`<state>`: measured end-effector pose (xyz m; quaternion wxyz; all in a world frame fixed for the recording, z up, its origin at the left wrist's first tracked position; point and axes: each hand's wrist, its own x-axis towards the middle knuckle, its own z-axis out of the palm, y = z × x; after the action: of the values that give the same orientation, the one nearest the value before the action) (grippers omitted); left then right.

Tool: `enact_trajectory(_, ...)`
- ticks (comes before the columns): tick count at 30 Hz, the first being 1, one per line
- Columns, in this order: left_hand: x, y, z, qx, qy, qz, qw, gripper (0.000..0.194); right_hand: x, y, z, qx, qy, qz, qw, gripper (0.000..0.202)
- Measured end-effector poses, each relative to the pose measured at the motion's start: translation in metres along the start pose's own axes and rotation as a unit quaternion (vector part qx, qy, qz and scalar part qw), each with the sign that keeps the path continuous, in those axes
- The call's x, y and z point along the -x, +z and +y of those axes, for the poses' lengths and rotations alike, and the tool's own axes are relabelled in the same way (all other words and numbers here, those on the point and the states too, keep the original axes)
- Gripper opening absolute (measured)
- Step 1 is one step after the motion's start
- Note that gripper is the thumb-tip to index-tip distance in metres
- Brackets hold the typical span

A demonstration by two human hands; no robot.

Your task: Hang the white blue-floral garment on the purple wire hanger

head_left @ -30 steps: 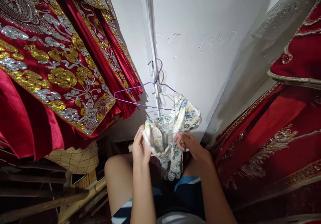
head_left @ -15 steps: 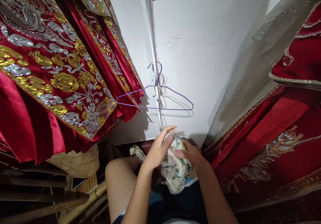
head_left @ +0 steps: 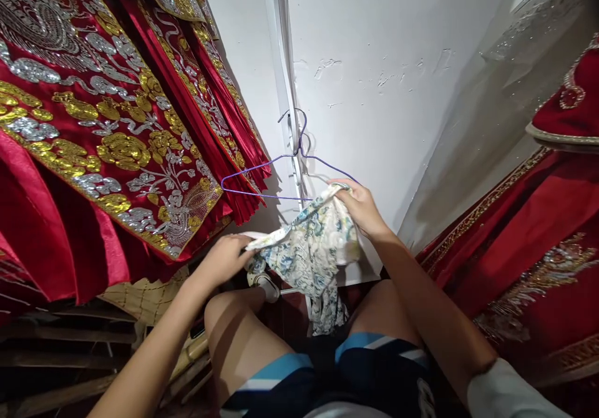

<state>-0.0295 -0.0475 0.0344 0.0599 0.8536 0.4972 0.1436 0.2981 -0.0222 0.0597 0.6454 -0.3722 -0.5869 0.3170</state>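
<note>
A thin floral garment (head_left: 309, 249), white with blue and yellow print, is stretched between both hands above my lap. My left hand (head_left: 228, 257) grips one end of its upper edge, fingers closed round the cloth. Higher up, my right hand (head_left: 361, 207) pinches the other end near the right arm of the purple hanger (head_left: 253, 170). That hanger hooks onto the narrow white upright on the wall, and the cloth hides its lower right part. Whether the cloth touches the hanger I cannot tell. The lower end of the garment hangs bunched between my knees.
Red costumes with gold and silver embroidery (head_left: 126, 150) hang on the left. More red beaded clothing (head_left: 524, 243) hangs on the right beside clear plastic (head_left: 463, 112). A white wall (head_left: 365, 50) stands ahead. Bamboo furniture (head_left: 187, 359) is at lower left.
The garment was bunched between my close hands and is now spread out. My left hand moved left, and my right hand moved up towards the hanger.
</note>
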Motion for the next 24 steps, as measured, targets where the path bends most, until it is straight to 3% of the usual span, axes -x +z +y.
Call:
enact_trajectory(3,-0.007,-0.026,-0.005,-0.008,-0.021,0.071,0.997,0.038,-0.017,0.018,0.029,0.125,-0.017,-0.059,0.99,0.024)
enact_trajectory(6,-0.011,-0.038,-0.008,0.003,-0.063,0.135,0.989,0.038,-0.018,0.015,0.044,0.22,0.007,-0.096,0.971,0.037)
enact_trajectory(10,-0.014,-0.034,-0.007,0.039,-0.092,0.19,0.977,0.034,-0.008,-0.01,0.035,0.255,-0.007,-0.058,0.965,0.042)
enact_trajectory(13,-0.017,-0.029,0.005,0.052,-0.11,0.253,0.96,0.026,-0.001,-0.024,0.02,0.268,-0.008,-0.056,0.962,0.04)
enact_trajectory(16,-0.021,-0.027,0.018,0.049,-0.082,0.306,0.947,0.022,0.001,-0.031,0.011,0.292,-0.017,-0.038,0.955,0.041)
enact_trajectory(20,-0.017,-0.029,0.023,0.013,0.02,0.287,0.958,0.028,0.001,-0.035,0.01,0.317,-0.036,0.003,0.948,0.041)
enact_trajectory(24,-0.001,-0.032,0.017,-0.015,-0.001,0.198,0.98,0.024,0.0,-0.034,0.013,0.31,-0.031,-0.009,0.95,0.042)
